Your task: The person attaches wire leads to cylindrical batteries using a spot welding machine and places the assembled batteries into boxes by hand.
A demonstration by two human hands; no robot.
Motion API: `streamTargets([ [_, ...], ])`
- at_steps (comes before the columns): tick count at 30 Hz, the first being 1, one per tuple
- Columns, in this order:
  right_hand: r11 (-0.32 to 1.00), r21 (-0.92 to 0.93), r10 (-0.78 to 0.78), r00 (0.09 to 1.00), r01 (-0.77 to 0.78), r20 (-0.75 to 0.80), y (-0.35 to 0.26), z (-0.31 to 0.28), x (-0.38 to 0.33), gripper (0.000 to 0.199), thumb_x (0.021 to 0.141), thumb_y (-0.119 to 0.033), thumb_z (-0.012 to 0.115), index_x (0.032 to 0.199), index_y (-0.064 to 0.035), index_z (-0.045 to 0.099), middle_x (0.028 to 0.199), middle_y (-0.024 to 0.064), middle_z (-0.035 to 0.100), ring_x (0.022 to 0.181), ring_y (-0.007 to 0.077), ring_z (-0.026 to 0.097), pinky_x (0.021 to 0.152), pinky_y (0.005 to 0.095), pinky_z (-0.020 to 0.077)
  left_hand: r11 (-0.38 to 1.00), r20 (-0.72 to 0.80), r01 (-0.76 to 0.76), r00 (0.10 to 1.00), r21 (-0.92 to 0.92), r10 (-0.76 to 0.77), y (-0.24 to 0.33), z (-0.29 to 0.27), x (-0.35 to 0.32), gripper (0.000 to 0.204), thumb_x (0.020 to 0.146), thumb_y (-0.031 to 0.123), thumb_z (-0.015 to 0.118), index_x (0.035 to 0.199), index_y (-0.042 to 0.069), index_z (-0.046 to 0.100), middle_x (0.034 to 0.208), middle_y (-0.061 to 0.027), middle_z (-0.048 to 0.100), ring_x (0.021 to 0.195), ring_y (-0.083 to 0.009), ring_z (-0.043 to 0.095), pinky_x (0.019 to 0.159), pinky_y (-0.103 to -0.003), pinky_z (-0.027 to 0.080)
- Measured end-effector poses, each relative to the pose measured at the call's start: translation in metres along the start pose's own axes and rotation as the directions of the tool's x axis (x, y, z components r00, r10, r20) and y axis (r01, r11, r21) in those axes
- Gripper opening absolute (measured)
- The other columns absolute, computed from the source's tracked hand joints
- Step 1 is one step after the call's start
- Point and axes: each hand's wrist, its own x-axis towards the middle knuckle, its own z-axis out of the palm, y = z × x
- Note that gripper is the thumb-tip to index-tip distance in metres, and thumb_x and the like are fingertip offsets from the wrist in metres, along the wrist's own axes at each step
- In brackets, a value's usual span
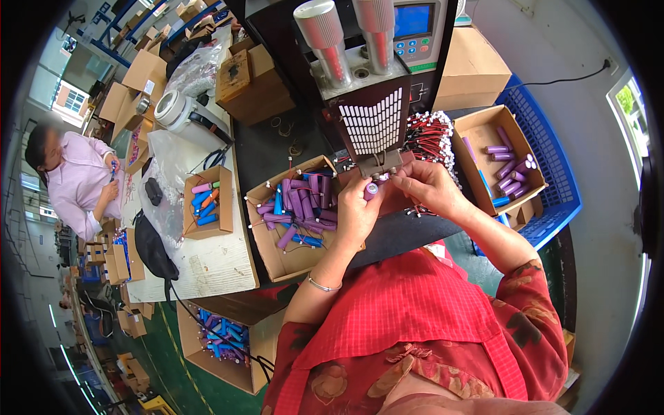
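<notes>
My left hand is closed around a purple cylindrical battery cell, its round end facing up between my thumb and fingers. Close beside it, my right hand pinches with thumb and forefinger at something small by the cell; what it is cannot be made out. Both hands work at the front of a dark bench machine that looks like a spot welder, with two silver cylinders on top and a panel of white slots. Just behind my right hand lies a bundle of red wire leads with white connectors.
A cardboard box of wired purple and blue cells stands at my left. On the right, another carton of cells rests in a blue plastic basket. A smaller box sits further left. Across the left side, a person handles a blue piece.
</notes>
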Motion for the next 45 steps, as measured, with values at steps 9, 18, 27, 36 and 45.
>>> streamTargets([
  [9,1.000,0.021,-0.022,1.000,0.022,-0.005,0.007,0.001,0.003,0.022,0.087,-0.022,0.056,0.077,-0.0023,0.057,0.059,-0.0014,0.051,0.050,0.0042,0.046,0.043,0.0209,0.0378,0.999,-0.031,-0.014,0.999,-0.042,0.012,-0.006,0.004,0.001,0.017,0.074,0.001,0.062,0.090,-0.001,0.058,0.082,-0.0148,0.060,0.073,-0.0297,0.061,0.064,-0.033,0.047],
  [18,0.958,0.167,0.183,0.944,-0.234,0.276,0.003,-0.020,-0.006,0.045,0.089,-0.043,0.049,0.089,0.0004,0.059,0.067,0.0038,0.056,0.058,0.0100,0.056,0.051,0.0221,0.0459,0.971,0.008,-0.002,1.000,0.239,0.000,0.006,-0.008,-0.003,0.016,0.077,0.007,0.065,0.092,0.001,0.062,0.073,-0.0054,0.061,0.058,-0.0163,0.055,0.056,-0.027,0.045],
  [27,0.986,-0.037,-0.148,0.960,0.162,0.238,0.006,-0.019,-0.028,0.023,0.087,-0.022,0.058,0.091,-0.0006,0.065,0.069,0.0030,0.060,0.060,0.0069,0.054,0.053,0.0223,0.0451,0.522,0.493,0.580,0.812,-0.625,-0.313,0.014,-0.035,-0.014,0.033,0.078,0.007,0.067,0.109,0.003,0.056,0.093,-0.0032,0.060,0.071,-0.0048,0.052,0.060,-0.018,0.043],
  [36,0.936,-0.215,-0.307,0.946,0.280,-0.105,0.006,0.010,-0.015,0.014,0.083,-0.013,0.061,0.088,-0.0002,0.066,0.071,0.0101,0.064,0.063,0.0137,0.061,0.057,0.0262,0.0479,0.938,0.074,0.173,0.985,-0.300,-0.157,-0.012,-0.004,-0.012,0.028,0.077,0.005,0.066,0.103,0.003,0.056,0.084,-0.0047,0.064,0.071,-0.0078,0.057,0.063,-0.024,0.047],
  [45,0.876,-0.344,-0.395,0.912,0.337,-0.114,0.008,0.011,-0.002,0.014,0.079,-0.010,0.062,0.089,-0.0002,0.066,0.077,0.0138,0.065,0.069,0.0236,0.064,0.062,0.0301,0.0506,0.994,-0.030,0.007,0.999,-0.107,-0.010,-0.016,0.002,-0.007,0.021,0.076,0.003,0.065,0.096,0.000,0.059,0.081,-0.0149,0.063,0.069,-0.0211,0.064,0.060,-0.028,0.048],
])
